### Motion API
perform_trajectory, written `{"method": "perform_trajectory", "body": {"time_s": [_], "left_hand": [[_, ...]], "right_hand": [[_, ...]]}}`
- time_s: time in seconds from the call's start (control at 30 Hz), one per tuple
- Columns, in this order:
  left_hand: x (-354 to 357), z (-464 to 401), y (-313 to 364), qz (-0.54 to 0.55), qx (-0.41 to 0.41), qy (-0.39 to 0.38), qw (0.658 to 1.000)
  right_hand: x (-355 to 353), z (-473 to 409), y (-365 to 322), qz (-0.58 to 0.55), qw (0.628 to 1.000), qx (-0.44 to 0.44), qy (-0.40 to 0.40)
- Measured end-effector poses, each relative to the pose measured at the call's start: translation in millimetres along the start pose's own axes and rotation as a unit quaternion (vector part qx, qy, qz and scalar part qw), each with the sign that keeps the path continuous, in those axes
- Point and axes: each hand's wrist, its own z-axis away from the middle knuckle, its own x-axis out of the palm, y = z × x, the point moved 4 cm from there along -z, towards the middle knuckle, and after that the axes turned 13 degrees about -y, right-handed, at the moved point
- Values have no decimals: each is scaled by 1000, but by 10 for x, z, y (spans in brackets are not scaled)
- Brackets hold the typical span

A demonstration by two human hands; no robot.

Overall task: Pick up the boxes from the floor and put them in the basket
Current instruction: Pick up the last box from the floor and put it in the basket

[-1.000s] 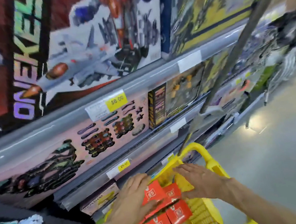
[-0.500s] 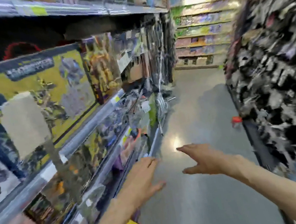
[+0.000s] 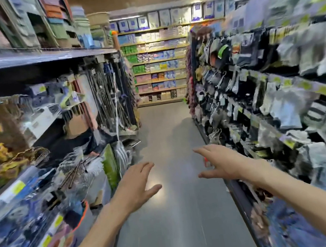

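Note:
My left hand and my right hand are both stretched out in front of me over the aisle floor, fingers straight and spread, holding nothing. Neither the yellow basket nor the red boxes appear in the head view at this moment. The view looks straight down a shop aisle and is blurred by motion.
Shelves of toys and hanging goods line the left side. Racks of hanging socks and packets line the right. The grey aisle floor runs ahead to a far shelf wall under a lit sign.
A second ago both hands rested on red boxes in the yellow basket. The view has swung up and right to the aisle; the hands came off and now hang empty, basket out of sight.

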Motion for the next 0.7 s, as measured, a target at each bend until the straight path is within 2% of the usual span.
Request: {"method": "perform_trajectory", "body": {"time_s": [0.3, 0.7], "left_hand": [[53, -1997, -362, -14, 19, 19, 1000], [326, -5002, -1626, -36, 44, 17, 998]], "right_hand": [[-303, -1068, 1492, 21, 999, 34, 26], [-554, -3289, 3438, 44, 994, 94, 21]]}}
